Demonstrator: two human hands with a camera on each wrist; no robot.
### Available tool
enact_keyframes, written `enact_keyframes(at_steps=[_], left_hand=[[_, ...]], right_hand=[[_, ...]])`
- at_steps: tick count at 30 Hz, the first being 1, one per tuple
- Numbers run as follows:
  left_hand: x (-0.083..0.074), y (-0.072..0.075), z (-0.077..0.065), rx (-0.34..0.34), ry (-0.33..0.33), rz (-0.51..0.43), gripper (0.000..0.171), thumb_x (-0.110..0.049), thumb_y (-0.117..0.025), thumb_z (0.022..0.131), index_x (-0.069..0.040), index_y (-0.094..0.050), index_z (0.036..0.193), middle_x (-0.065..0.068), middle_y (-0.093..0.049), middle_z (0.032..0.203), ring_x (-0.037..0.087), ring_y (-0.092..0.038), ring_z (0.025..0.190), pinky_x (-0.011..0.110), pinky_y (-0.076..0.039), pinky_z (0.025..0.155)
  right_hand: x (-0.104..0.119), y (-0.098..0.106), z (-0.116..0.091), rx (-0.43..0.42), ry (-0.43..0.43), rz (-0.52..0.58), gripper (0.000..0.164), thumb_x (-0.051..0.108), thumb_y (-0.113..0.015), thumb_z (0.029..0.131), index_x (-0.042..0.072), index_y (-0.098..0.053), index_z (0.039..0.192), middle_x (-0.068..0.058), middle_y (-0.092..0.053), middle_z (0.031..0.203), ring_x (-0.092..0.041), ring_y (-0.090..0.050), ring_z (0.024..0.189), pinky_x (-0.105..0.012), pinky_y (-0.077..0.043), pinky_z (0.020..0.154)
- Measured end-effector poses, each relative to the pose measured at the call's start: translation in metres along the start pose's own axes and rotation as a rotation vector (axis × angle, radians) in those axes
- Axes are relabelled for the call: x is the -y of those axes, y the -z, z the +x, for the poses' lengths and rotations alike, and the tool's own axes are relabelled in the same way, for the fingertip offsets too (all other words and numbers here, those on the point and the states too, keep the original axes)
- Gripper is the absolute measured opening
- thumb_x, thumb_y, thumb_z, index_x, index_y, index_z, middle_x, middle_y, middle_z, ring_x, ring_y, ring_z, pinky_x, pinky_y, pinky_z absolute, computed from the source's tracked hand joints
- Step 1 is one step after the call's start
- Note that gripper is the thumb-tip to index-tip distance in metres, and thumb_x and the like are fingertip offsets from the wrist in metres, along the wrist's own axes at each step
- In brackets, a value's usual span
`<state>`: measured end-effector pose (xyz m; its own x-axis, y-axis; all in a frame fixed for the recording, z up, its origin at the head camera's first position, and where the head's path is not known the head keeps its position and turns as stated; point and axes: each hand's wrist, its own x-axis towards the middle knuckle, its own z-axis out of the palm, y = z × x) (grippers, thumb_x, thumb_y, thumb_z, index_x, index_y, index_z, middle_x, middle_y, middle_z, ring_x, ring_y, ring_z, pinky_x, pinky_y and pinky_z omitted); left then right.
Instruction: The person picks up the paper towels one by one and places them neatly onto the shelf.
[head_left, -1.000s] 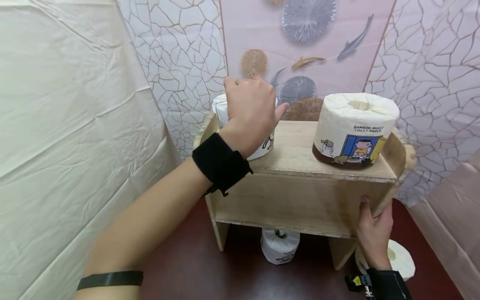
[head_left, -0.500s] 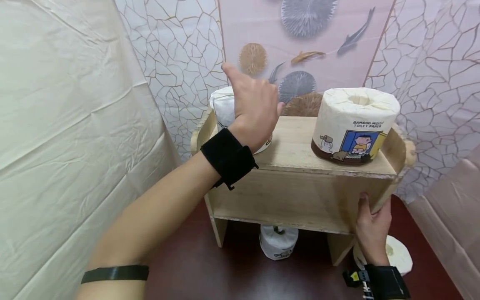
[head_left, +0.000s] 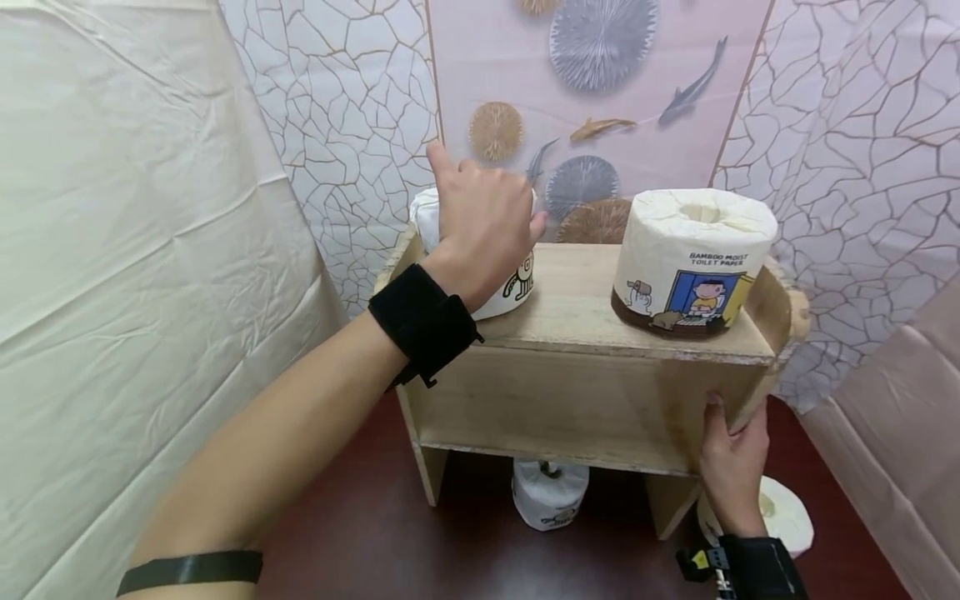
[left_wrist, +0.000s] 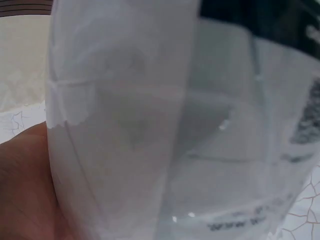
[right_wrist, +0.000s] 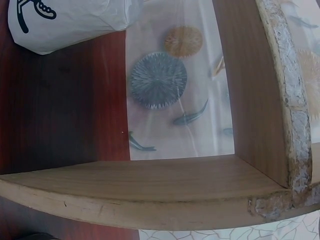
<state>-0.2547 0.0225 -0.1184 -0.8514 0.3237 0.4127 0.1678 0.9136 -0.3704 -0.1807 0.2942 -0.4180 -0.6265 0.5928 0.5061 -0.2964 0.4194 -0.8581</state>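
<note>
Holding a white toilet paper roll [head_left: 512,292], the left hand [head_left: 483,221] bends over its top, with the thumb poking out toward 3 o'clock and the other fingertips mostly hidden. Think of the wooden shelf [head_left: 555,408] as a clock: this roll sits on the top board at 10 o'clock. Its wrap is blurry in the left wrist view. The right hand [head_left: 735,467] is at 4 o'clock and grips the shelf's side board, thumb on the inside. At 2 o'clock, the bamboo toilet paper roll [head_left: 690,267] stands upright on the top board with a cartoon on its front. Down at 6 o'clock, a small roll [head_left: 551,496] stands on the dark red surface [head_left: 360,533]. A cream roll [head_left: 787,517] is just behind the right hand.
</note>
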Motion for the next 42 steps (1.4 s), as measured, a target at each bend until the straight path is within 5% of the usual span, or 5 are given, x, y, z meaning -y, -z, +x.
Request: enact_keyframes(at_steps=[6, 12, 22, 32, 42], left_hand=[[0.007, -0.002, -0.004, -0.082, -0.055, -0.036, 0.057, -0.064, -0.038, 0.108, -0.022, -0.056, 0.074, -0.003, -0.058, 0.078, 0.022, -0.057, 0.083, 0.059, -0.029, 0.109], [0.013, -0.005, -0.008, -0.140, -0.117, -0.106, 0.062, -0.066, -0.035, 0.108, -0.020, -0.056, 0.072, -0.003, -0.058, 0.079, 0.023, -0.060, 0.091, 0.054, -0.030, 0.108], [0.033, -0.016, -0.008, -0.170, -0.250, -0.249, 0.068, -0.071, -0.045, 0.104, -0.008, -0.070, 0.103, 0.007, -0.071, 0.105, 0.027, -0.060, 0.101, 0.046, -0.035, 0.100], [0.058, -0.033, -0.007, -0.387, -0.455, -0.295, 0.061, -0.067, -0.058, 0.100, -0.008, -0.070, 0.101, 0.008, -0.074, 0.101, 0.028, -0.063, 0.105, 0.046, -0.038, 0.103], [0.075, -0.050, -0.003, -0.514, -0.573, -0.295, 0.059, -0.065, -0.065, 0.097, -0.007, -0.070, 0.103, 0.006, -0.075, 0.102, 0.028, -0.063, 0.102, 0.046, -0.041, 0.101]], right_hand=[[0.001, 0.000, 0.001, 0.010, 0.012, 0.006, 0.045, 0.021, -0.056, 0.109, 0.017, -0.052, 0.153, 0.018, -0.056, 0.119, -0.006, -0.054, 0.112, -0.021, -0.038, 0.092], [0.001, 0.000, 0.000, -0.001, 0.007, 0.007, 0.044, 0.022, -0.057, 0.108, 0.015, -0.053, 0.152, 0.017, -0.056, 0.117, -0.006, -0.054, 0.111, -0.020, -0.038, 0.092], [0.001, -0.001, 0.000, -0.011, 0.002, -0.015, 0.044, 0.023, -0.057, 0.108, 0.015, -0.053, 0.152, 0.017, -0.056, 0.117, -0.005, -0.053, 0.112, -0.020, -0.037, 0.092], [0.001, -0.002, 0.001, -0.017, 0.021, -0.014, 0.043, 0.021, -0.058, 0.108, 0.012, -0.054, 0.150, 0.019, -0.056, 0.114, -0.004, -0.054, 0.110, -0.019, -0.037, 0.091], [0.000, -0.001, -0.002, -0.024, -0.040, -0.053, 0.046, 0.024, -0.057, 0.108, 0.012, -0.052, 0.152, 0.015, -0.056, 0.117, -0.002, -0.053, 0.111, -0.019, -0.037, 0.093]])
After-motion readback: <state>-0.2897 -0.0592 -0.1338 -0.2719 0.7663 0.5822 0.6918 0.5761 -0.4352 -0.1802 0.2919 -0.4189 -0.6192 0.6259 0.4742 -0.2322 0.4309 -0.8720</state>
